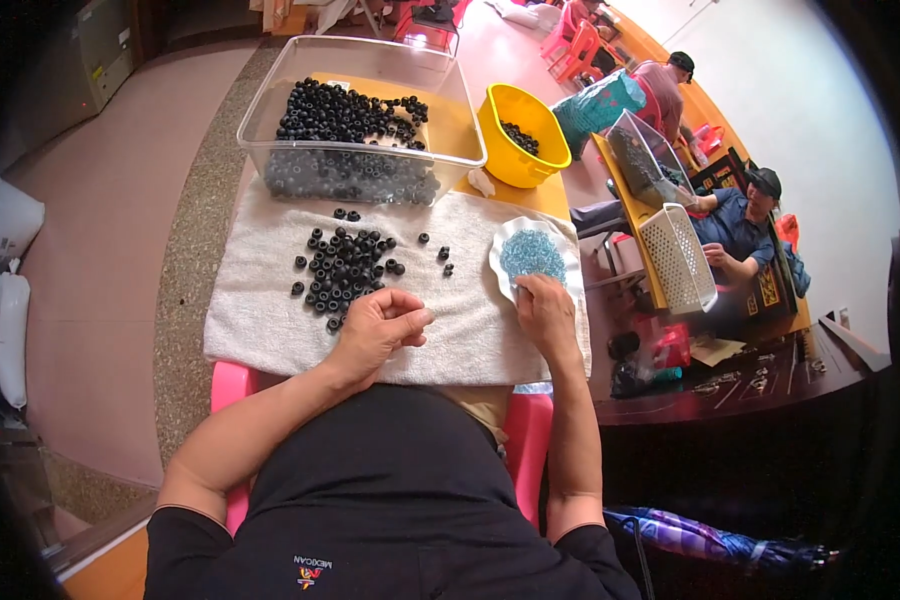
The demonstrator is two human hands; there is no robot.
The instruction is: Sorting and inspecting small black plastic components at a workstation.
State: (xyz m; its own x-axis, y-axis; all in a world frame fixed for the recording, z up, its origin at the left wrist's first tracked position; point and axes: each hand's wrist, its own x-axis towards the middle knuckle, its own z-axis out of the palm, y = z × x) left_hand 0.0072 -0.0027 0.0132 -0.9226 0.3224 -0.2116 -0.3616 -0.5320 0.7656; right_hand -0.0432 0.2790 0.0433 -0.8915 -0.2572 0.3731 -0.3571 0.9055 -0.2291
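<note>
My left hand [378, 332] is closed in a pinch over the white towel [260, 300], thumb against forefinger. Whatever lies between those fingertips, if anything, is too small to make out. Beside it spreads a loose pile of black beads [345, 262], round with holes, and a few more black beads [446, 262] lie apart to the right. My right hand [548, 312] reaches into a white scalloped dish [500, 262], its bunched fingertips down at the small, clear light-blue pieces [532, 252]. The hand itself hides what those fingers grip.
Beyond the towel stand a clear plastic bin [360, 170] of black beads and a yellow basin [518, 160] holding more. To the right, a co-worker [745, 225] sits by a white perforated basket [678, 260]. A pink chair [530, 440] is under me.
</note>
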